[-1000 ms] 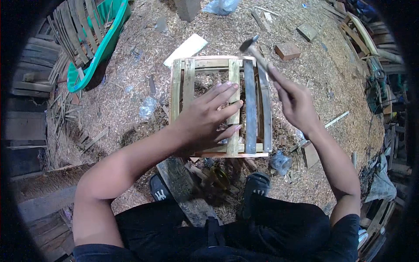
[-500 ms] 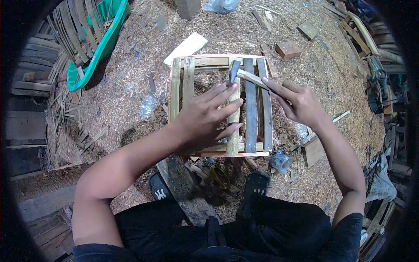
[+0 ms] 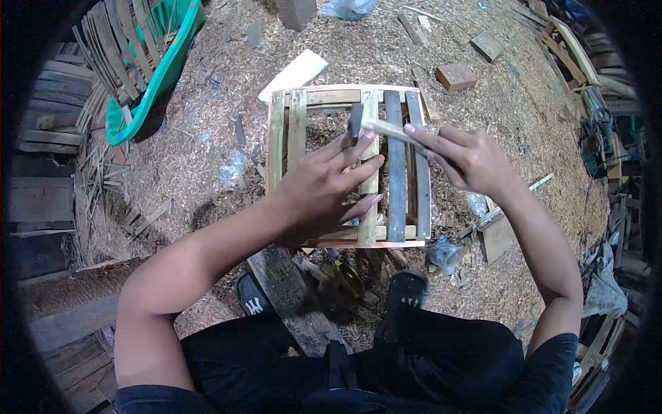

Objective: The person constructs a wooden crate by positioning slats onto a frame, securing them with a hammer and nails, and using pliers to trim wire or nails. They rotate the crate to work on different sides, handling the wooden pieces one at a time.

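Note:
A slatted wooden crate [image 3: 296,124] lies between my arms, with pale and dark slats running lengthwise. My left hand [image 3: 331,178] rests over it with fingers spread, the tips on a light wooden slat [image 3: 369,183] near the middle. Wrapped round a wooden handle, my right hand [image 3: 470,159] grips a hammer [image 3: 389,130]. The dark hammer head is close over the slat's upper part, right at my left index fingertip. To the right of that slat runs a dark grey slat [image 3: 396,165]. My left thumb is hidden.
Wood shavings cover the ground. A wooden block [image 3: 455,79] and a white board [image 3: 293,76] lie beyond the crate. At the upper left, a green tub [image 3: 162,79] holds wood strips. A weathered plank [image 3: 293,297] extends between my feet, and a plastic cup [image 3: 445,257] lies right.
The hammer head has swung left and slightly down, towards my left fingertips, its handle tilting with it. My left hand and the crate have stayed in place.

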Demonstrator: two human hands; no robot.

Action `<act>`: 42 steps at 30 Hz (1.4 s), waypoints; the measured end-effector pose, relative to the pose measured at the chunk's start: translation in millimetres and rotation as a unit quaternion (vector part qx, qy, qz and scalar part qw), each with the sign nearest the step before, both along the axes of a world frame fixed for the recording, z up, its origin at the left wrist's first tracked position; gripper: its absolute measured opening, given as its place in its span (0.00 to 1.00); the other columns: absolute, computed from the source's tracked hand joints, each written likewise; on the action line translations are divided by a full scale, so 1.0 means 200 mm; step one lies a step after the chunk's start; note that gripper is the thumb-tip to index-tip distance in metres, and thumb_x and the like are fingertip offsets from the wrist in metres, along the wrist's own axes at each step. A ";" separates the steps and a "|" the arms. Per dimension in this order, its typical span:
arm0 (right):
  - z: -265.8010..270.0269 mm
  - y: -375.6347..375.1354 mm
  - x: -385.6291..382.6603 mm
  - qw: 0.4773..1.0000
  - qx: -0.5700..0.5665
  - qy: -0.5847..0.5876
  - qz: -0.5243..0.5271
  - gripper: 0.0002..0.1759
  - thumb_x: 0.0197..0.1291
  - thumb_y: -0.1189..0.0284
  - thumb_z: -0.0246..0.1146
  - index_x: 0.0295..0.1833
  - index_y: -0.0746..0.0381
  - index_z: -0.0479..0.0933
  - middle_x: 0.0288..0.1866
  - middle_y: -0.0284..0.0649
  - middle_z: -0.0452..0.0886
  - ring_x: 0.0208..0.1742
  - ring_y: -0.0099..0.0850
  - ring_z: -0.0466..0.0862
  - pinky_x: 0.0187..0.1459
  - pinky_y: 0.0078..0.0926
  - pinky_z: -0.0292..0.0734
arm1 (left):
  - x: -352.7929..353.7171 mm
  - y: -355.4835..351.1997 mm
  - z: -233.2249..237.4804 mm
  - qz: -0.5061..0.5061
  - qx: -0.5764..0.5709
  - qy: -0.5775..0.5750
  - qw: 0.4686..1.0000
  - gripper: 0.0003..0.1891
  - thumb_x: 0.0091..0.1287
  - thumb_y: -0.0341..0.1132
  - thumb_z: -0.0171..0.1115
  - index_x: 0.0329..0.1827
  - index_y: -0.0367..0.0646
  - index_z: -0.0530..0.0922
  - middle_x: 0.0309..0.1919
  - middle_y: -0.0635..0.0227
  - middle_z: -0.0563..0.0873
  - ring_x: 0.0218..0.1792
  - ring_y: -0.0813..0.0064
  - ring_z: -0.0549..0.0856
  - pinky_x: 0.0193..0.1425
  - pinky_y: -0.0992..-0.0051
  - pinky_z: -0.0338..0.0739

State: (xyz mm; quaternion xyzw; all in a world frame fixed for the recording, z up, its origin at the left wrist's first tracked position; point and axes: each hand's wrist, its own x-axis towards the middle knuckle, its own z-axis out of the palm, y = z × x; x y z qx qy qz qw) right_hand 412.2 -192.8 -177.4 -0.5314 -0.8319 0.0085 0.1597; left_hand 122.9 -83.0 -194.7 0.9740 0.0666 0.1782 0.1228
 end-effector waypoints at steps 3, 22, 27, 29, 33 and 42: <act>0.05 -0.02 -0.12 0.998 -0.027 -0.029 -0.056 0.33 0.69 0.70 0.67 0.79 0.43 0.73 0.31 0.39 0.80 0.25 0.40 0.84 0.28 0.42 0.84 | 0.00 0.01 0.00 -0.005 0.004 -0.004 1.000 0.26 0.70 0.49 0.71 0.62 0.38 0.82 0.66 0.43 0.81 0.69 0.46 0.81 0.72 0.56 0.80; 0.06 -0.10 -0.27 0.996 -0.002 -0.009 -0.086 0.36 0.68 0.74 0.68 0.81 0.49 0.70 0.33 0.43 0.81 0.25 0.39 0.84 0.27 0.40 0.85 | -0.01 -0.01 0.00 0.017 0.010 0.020 1.000 0.25 0.69 0.48 0.71 0.61 0.38 0.83 0.67 0.43 0.80 0.72 0.46 0.79 0.76 0.55 0.76; 0.02 -0.02 -0.22 0.977 -0.013 0.150 -0.151 0.28 0.74 0.74 0.64 0.78 0.57 0.74 0.34 0.46 0.87 0.26 0.33 0.85 0.30 0.35 0.85 | 0.00 0.00 0.00 0.000 0.013 0.002 1.000 0.25 0.70 0.48 0.70 0.62 0.38 0.82 0.69 0.43 0.78 0.74 0.45 0.76 0.76 0.54 0.76; 0.08 -0.01 -0.20 0.927 -0.053 0.254 -0.269 0.26 0.74 0.71 0.65 0.75 0.65 0.76 0.42 0.49 0.92 0.31 0.31 0.89 0.38 0.35 0.85 | 0.00 0.01 -0.01 -0.003 -0.010 -0.004 1.000 0.25 0.71 0.48 0.70 0.62 0.38 0.82 0.70 0.44 0.76 0.76 0.46 0.75 0.77 0.53 0.76; 0.03 0.00 -0.23 0.843 -0.142 0.396 -0.336 0.37 0.64 0.59 0.77 0.73 0.67 0.77 0.50 0.53 0.92 0.51 0.38 0.93 0.57 0.39 0.85 | 0.02 0.03 -0.01 0.014 -0.061 -0.015 0.998 0.25 0.69 0.45 0.72 0.64 0.40 0.80 0.70 0.47 0.77 0.73 0.48 0.76 0.77 0.52 0.73; -0.08 0.00 -0.30 0.867 -0.066 0.368 -0.329 0.43 0.58 0.61 0.81 0.74 0.68 0.72 0.59 0.58 0.88 0.59 0.45 0.91 0.61 0.42 0.84 | 0.21 0.37 -0.03 0.168 -0.027 -0.102 0.980 0.28 0.68 0.46 0.76 0.67 0.42 0.81 0.61 0.50 0.86 0.67 0.51 0.81 0.72 0.54 0.75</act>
